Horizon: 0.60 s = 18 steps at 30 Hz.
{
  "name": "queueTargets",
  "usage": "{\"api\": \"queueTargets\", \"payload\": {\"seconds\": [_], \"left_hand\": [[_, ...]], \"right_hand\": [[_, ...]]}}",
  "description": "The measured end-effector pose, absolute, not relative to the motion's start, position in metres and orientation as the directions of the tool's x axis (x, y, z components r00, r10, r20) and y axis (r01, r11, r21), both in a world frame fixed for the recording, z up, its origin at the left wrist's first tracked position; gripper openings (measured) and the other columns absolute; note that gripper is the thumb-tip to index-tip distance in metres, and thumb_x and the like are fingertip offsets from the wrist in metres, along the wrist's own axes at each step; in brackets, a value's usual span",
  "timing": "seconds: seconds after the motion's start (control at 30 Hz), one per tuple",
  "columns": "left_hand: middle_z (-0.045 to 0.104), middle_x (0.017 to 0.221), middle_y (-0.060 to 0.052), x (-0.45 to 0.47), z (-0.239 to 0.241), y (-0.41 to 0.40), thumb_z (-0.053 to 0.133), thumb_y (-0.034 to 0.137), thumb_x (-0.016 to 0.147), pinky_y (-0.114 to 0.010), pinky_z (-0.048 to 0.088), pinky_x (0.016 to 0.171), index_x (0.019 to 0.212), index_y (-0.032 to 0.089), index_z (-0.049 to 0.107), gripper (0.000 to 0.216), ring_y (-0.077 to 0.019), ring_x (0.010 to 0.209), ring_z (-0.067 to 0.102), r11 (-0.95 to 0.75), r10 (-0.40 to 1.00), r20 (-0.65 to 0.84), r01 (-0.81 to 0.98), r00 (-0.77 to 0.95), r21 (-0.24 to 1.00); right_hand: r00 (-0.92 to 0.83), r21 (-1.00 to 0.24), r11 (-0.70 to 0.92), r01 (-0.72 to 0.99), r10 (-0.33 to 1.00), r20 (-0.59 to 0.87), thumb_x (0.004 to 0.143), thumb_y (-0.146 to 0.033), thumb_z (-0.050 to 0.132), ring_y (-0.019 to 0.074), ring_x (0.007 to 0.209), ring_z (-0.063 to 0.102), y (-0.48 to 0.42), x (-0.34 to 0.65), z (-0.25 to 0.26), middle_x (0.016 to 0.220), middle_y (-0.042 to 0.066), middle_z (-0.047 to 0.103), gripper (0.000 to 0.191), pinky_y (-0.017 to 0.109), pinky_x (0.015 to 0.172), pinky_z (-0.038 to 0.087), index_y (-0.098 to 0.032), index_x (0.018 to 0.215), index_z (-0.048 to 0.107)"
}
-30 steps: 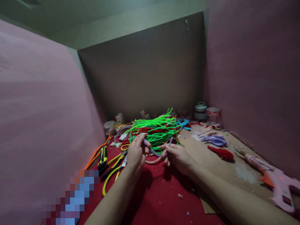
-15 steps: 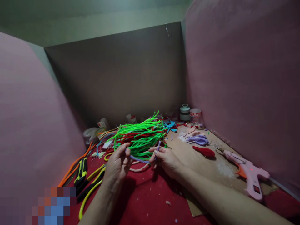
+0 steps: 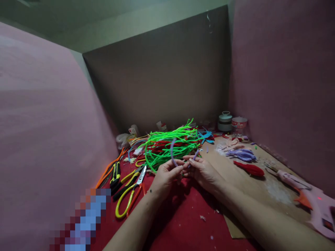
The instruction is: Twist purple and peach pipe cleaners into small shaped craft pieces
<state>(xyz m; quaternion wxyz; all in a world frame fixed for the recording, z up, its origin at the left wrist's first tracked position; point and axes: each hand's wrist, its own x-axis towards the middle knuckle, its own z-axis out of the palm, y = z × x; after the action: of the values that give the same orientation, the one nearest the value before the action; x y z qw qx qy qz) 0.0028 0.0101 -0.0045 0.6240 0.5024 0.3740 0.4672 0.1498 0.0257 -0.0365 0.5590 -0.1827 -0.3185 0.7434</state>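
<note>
A thin purple pipe cleaner (image 3: 172, 151) is pinched between the fingertips of both hands. My left hand (image 3: 169, 175) is closed on it, and one curved end rises above these fingers. Close beside it, my right hand (image 3: 202, 170) is closed around the other part, with a short end sticking up. The two hands nearly touch, and their fingers hide the middle of the stem. Just behind them lies a large heap of bright green pipe cleaners (image 3: 167, 160) with red ones mixed in.
On the left lie yellow-and-red-handled scissors (image 3: 140, 177), pliers (image 3: 128, 178) and a utility knife (image 3: 115, 176). A cardboard sheet (image 3: 220, 167) at right carries a purple bundle (image 3: 242, 155), a red fuzzy piece (image 3: 250, 168) and a pink glue gun (image 3: 319, 209). Board walls enclose three sides.
My hands have come together from being apart. The stretch of purple pipe cleaner between them now stands up as a curve above my left hand. The camera view has shifted left.
</note>
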Motion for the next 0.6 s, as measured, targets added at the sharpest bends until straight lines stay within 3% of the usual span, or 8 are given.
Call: {"api": "queueTargets", "payload": {"seconds": [0.27, 0.6], "left_hand": [[0.065, 0.068, -0.006, 0.0040, -0.0059, 0.0098, 0.069, 0.029, 0.068, -0.020, 0.045, 0.048, 0.083, 0.010, 0.062, 0.025, -0.0101, 0.053, 0.058, 0.081, 0.981, -0.049, -0.171, 0.185, 0.982], [0.058, 0.058, -0.001, 0.0013, -0.0051, 0.0088, 0.068, 0.033, 0.068, -0.017, 0.041, 0.036, 0.080, 0.011, 0.057, 0.026, -0.0076, 0.044, 0.050, 0.083, 0.979, -0.062, -0.102, 0.195, 0.991]], "right_hand": [[-0.310, -0.740, -0.170, -0.651, 0.949, 0.055, 0.062, -0.015, 0.073, 0.0129, 0.057, 0.063, 0.0203, 0.1502, -0.0313, 0.069, 0.004, 0.066, 0.032, 0.028, 0.060, 0.051, -0.012, 0.090, 0.057], [-0.253, -0.757, -0.145, -0.637, 0.967, 0.027, 0.063, -0.018, 0.071, 0.0118, 0.055, 0.061, 0.0216, 0.1501, -0.0311, 0.067, 0.002, 0.065, 0.029, 0.025, 0.055, 0.049, -0.013, 0.088, 0.057]]}}
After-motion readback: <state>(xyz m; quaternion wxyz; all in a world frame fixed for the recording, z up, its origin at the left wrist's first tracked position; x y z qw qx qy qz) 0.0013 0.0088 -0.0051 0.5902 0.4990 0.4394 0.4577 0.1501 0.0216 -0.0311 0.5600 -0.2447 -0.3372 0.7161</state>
